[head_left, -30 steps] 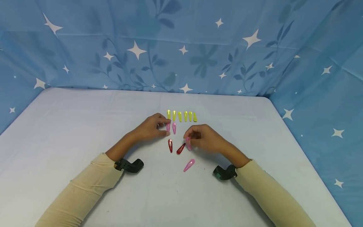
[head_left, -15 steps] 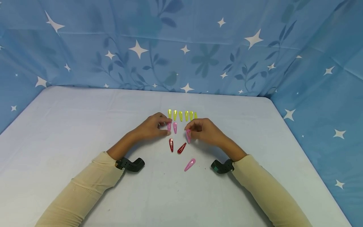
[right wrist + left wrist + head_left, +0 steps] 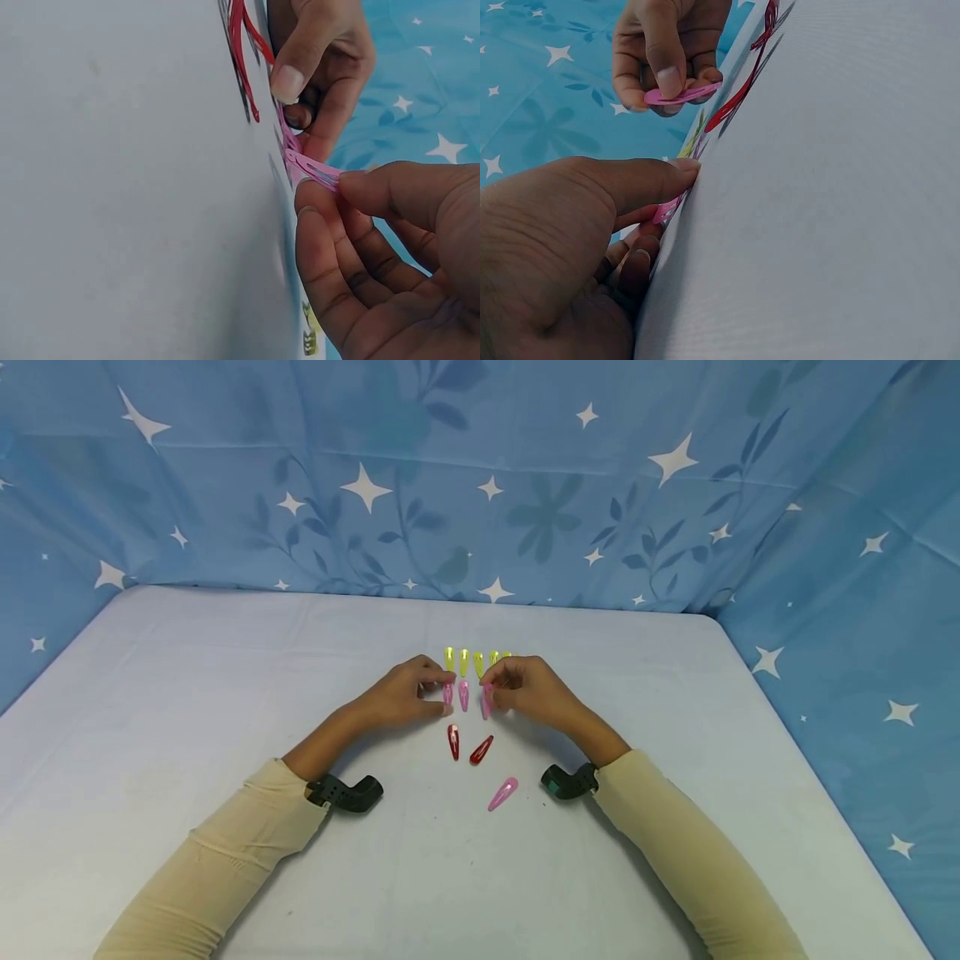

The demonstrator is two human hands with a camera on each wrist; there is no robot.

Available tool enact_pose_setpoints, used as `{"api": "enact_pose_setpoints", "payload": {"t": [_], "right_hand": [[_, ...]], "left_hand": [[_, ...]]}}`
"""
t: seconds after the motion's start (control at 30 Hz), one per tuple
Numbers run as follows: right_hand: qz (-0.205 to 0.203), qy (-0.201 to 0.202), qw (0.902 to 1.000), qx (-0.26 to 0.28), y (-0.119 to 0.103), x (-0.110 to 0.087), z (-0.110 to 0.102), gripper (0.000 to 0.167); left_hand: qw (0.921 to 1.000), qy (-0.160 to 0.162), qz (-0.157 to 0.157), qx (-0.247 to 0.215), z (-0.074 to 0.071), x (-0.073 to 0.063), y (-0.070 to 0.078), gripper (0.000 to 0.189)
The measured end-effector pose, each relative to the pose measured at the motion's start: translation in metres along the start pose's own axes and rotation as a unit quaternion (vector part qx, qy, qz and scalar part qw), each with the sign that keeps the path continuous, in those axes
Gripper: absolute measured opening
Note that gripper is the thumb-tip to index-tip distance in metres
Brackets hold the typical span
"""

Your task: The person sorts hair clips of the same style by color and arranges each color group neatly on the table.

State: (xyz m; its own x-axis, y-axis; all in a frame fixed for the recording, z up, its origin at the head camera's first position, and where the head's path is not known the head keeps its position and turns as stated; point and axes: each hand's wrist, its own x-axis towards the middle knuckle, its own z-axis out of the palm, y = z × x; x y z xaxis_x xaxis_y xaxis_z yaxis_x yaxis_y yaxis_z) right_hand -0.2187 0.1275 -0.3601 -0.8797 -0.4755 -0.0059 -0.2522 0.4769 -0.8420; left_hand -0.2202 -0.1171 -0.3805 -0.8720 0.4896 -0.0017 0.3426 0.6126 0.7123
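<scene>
My right hand (image 3: 536, 693) pinches a pink snap hair clip (image 3: 319, 171) between thumb and fingertips, close over the table. My left hand (image 3: 402, 695) rests on the tabletop with thumb and forefinger at the two ends of another pink hair clip (image 3: 447, 694). Between the hands lies one more pink hair clip (image 3: 463, 696). Just beyond them runs a row of yellow hair clips (image 3: 464, 662), its right end hidden behind my right hand. Nearer me lie an upright red hair clip (image 3: 453, 742) and a slanted red hair clip (image 3: 482, 750).
A loose pink hair clip (image 3: 502, 794) lies slanted nearer the front of the white-covered table (image 3: 420, 877). Blue star-patterned curtains (image 3: 420, 535) hang along the back and sides. Each wrist wears a black camera mount (image 3: 345, 793).
My right hand has moved away from me and slightly left, carrying its pink hair clip from beside the slanted red one up to the pink row. My left hand stays in place.
</scene>
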Motion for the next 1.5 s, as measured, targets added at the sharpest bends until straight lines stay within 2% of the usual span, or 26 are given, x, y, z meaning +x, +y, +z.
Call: {"api": "enact_pose_setpoints", "payload": {"t": [0.37, 0.67, 1.0, 1.3, 1.5], "right_hand": [[0.031, 0.010, 0.9994, -0.010, 0.002, 0.010, 0.003, 0.017], [0.058, 0.020, 0.9948, -0.081, 0.003, 0.014, 0.003, 0.019], [0.072, 0.030, 0.9892, -0.124, 0.002, 0.016, 0.007, 0.019], [0.074, 0.042, 0.9893, -0.118, -0.001, 0.014, 0.008, 0.018], [0.067, 0.036, 0.9924, -0.096, -0.001, 0.010, 0.006, 0.019]], "left_hand": [[0.9999, -0.004, 0.015, -0.004, -0.001, -0.001, 0.001, 0.049], [0.9999, -0.010, 0.009, -0.003, -0.001, 0.002, -0.001, 0.050], [1.0000, -0.008, 0.000, -0.002, 0.000, 0.002, -0.001, 0.050], [1.0000, -0.005, 0.006, 0.003, 0.000, 0.001, -0.001, 0.050], [1.0000, -0.006, 0.002, 0.001, 0.000, 0.001, -0.002, 0.050]]}}
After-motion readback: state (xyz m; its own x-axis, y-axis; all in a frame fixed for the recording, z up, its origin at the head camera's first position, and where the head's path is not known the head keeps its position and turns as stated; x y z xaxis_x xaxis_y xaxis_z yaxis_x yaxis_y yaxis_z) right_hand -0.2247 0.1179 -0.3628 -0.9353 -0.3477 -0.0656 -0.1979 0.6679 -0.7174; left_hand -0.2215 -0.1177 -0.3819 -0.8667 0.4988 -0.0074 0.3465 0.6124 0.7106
